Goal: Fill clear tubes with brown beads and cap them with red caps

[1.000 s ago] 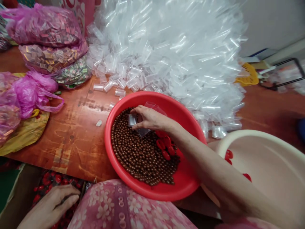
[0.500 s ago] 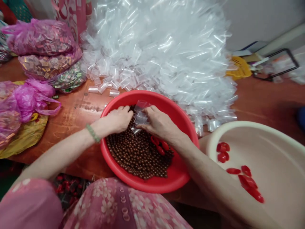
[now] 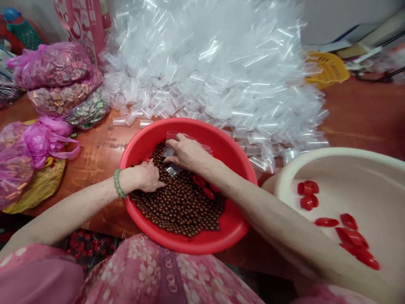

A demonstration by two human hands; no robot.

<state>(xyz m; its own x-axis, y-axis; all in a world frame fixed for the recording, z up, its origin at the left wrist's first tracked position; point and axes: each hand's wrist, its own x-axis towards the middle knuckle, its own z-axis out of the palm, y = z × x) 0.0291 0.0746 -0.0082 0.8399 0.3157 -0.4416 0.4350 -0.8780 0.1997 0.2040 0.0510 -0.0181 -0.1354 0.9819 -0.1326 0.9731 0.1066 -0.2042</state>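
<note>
Small shiny brown balls point(image 3: 183, 207) fill much of a red plastic basin point(image 3: 242, 169) in front of me. My left hand point(image 3: 148, 176), with a green bead bracelet at the wrist, rests on the balls at the basin's left side. Its fingers are curled, and what they hold, if anything, is hidden. Between the thumb and fingers of my right hand point(image 3: 186, 153) is a clear plastic tube point(image 3: 169, 150), low over the balls. Another clear piece point(image 3: 174, 169) lies just below that hand. Red oval plastic pieces point(image 3: 208, 193) sit on the balls under my right wrist.
A large heap of clear plastic tubes point(image 3: 215, 71) rises behind the basin. At right, a cream tub point(image 3: 294, 162) holds several red pieces point(image 3: 351, 236). Pink bags point(image 3: 53, 67) of small wrapped pieces stand at left. A yellow basket point(image 3: 327, 67) is at the back right.
My left hand has drawn back toward me and left, away from the tubes. My right hand has shifted left with the clear tube. The camera view has moved slightly.
</note>
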